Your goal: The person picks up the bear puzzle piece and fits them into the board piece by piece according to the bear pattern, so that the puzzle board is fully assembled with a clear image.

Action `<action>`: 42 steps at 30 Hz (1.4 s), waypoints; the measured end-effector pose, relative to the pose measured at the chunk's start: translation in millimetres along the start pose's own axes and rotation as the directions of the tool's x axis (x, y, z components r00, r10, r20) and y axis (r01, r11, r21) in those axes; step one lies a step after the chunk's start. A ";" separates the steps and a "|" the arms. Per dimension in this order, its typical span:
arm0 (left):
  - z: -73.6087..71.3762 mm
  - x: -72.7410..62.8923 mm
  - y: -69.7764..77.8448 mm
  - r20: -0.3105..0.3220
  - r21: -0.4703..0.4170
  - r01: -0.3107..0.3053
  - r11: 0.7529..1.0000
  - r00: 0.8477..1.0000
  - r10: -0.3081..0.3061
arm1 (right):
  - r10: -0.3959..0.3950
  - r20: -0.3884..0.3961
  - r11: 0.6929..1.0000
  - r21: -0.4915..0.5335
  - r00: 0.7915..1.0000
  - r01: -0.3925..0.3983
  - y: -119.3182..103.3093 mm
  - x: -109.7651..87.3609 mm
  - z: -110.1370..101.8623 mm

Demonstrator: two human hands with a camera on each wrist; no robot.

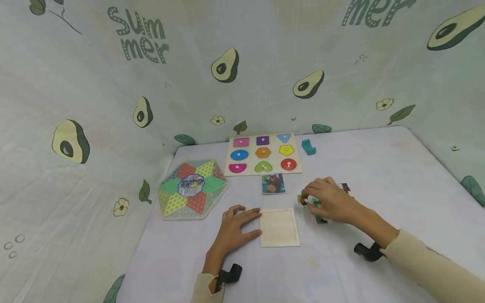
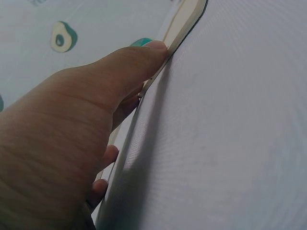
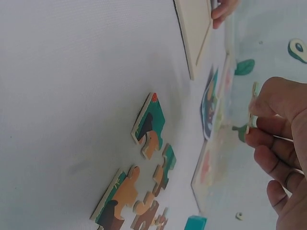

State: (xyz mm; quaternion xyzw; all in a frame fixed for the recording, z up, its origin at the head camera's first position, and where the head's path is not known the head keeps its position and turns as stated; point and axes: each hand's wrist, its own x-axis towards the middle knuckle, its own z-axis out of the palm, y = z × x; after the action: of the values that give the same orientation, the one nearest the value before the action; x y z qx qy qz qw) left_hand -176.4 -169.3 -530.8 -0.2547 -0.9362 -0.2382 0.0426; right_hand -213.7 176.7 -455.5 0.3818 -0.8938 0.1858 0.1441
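My left hand (image 1: 236, 229) rests at the left edge of a square wooden puzzle tray (image 1: 279, 228), thumb and fingertips touching its rim. In the left wrist view the thumb (image 2: 144, 60) lies against that edge. My right hand (image 1: 333, 200) pinches a small jigsaw piece (image 1: 302, 199) between thumb and finger, lifted above the table; the right wrist view shows this piece (image 3: 252, 108) nearly edge-on. Below lie several loose jigsaw pieces, among them a green corner piece (image 3: 156, 117) and a brown-and-green piece (image 3: 117, 196). In the head view the right hand partly hides them.
A bear picture card (image 1: 273, 184) lies behind the tray. Farther back are a shape-knob board (image 1: 253, 157) and a teal block (image 1: 308, 147). A star-patterned game board (image 1: 192, 189) sits at the left. A patterned cloth (image 1: 265, 63) hangs behind the table.
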 end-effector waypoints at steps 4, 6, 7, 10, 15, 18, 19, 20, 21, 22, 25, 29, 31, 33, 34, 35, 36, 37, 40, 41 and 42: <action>-0.6 -0.6 1.3 0.003 -0.005 -0.003 1.000 1.000 0.003 | -0.019 -0.012 1.000 -0.001 1.000 0.019 -2.0 -0.6 2.8; -0.5 -0.6 1.4 0.002 -0.003 -0.002 1.000 1.000 0.002 | -0.030 -0.018 1.000 0.002 0.999 0.030 -2.8 -0.7 5.0; -0.4 -0.7 1.3 0.001 -0.001 -0.002 1.000 1.000 0.002 | -0.035 -0.022 0.999 0.005 0.999 0.035 -3.4 -0.6 5.8; 0.7 -0.5 -0.1 -0.001 0.006 -0.002 1.000 1.000 0.002 | -0.050 -0.035 0.999 0.011 0.998 0.051 -5.2 -0.1 7.4; 2.3 0.2 -2.1 0.003 0.014 -0.001 1.000 1.000 0.001 | -0.051 -0.040 0.999 0.015 0.998 0.052 -9.3 1.2 7.9; 2.3 0.4 -2.4 0.003 0.013 0.001 1.000 1.000 -0.001 | -0.045 -0.024 0.999 0.020 0.999 0.045 -11.5 2.0 8.9; 2.2 0.2 -2.5 0.000 0.012 -0.001 1.000 1.000 0.001 | -0.042 -0.018 0.999 0.021 0.999 0.042 -12.1 2.3 9.5; 2.2 0.2 -2.3 0.000 0.011 -0.001 1.000 1.000 0.001 | -0.040 -0.013 0.999 0.023 0.999 0.040 -12.7 2.4 10.2; 2.1 0.2 -2.2 -0.004 0.008 -0.004 1.000 1.000 0.004 | -0.039 -0.008 0.999 0.022 0.999 0.039 -13.1 2.5 11.0; 2.2 0.1 -2.1 -0.008 0.007 -0.008 1.000 1.000 0.008 | -0.039 -0.006 0.999 0.021 0.999 0.039 -13.7 2.5 11.7; 2.2 -0.3 -1.5 -0.026 0.002 -0.026 1.000 0.999 0.026 | -0.036 -0.005 0.999 0.019 0.999 0.036 -15.6 2.5 13.7; 2.7 -1.3 -1.1 -0.043 -0.012 -0.039 0.999 0.998 0.039 | -0.037 -0.006 0.999 0.026 0.999 0.037 -18.6 2.0 16.1; 2.9 -1.8 -0.9 -0.041 -0.015 -0.039 0.999 0.998 0.038 | -0.040 -0.005 0.999 0.029 0.999 0.040 -19.8 1.8 17.3; 3.4 -2.0 -0.8 -0.035 -0.010 -0.038 0.999 0.999 0.038 | -0.044 -0.007 0.998 0.033 0.999 0.045 -20.8 1.9 18.1; 3.5 -2.1 -0.6 -0.030 -0.007 -0.036 0.999 0.999 0.036 | -0.048 -0.006 0.998 0.034 0.999 0.048 -21.3 2.0 18.3; 3.1 -2.1 -0.1 -0.025 -0.005 -0.032 0.999 0.999 0.032 | -0.051 -0.006 0.998 0.034 0.999 0.051 -21.7 2.4 18.4; 2.7 -2.1 0.2 -0.022 -0.005 -0.030 1.000 0.999 0.030 | -0.054 -0.006 0.998 0.035 0.999 0.054 -22.2 2.9 18.5; 2.3 -2.0 0.5 -0.019 -0.005 -0.028 1.000 0.999 0.028 | -0.056 -0.003 0.998 0.039 0.998 0.056 -22.6 3.5 18.6; 1.0 -1.6 0.8 -0.020 -0.014 -0.024 1.000 1.000 0.024 | -0.059 0.007 0.997 0.045 0.998 0.059 -23.9 5.1 19.1; 1.0 -1.4 0.4 -0.023 -0.015 -0.026 1.000 0.999 0.026 | -0.059 0.009 0.997 0.048 0.998 0.058 -24.3 5.5 19.5; 0.9 -1.2 0.2 -0.026 -0.016 -0.027 1.000 0.999 0.026 | -0.058 0.013 0.997 0.051 0.998 0.058 -24.7 5.8 19.9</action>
State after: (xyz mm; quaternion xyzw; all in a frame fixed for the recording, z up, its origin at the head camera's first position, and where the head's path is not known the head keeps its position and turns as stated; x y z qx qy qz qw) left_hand -175.3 -169.2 -531.8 -0.2644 -0.9301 -0.2486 0.0556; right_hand -201.6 148.4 -465.4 0.4124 -0.8784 0.2014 0.1334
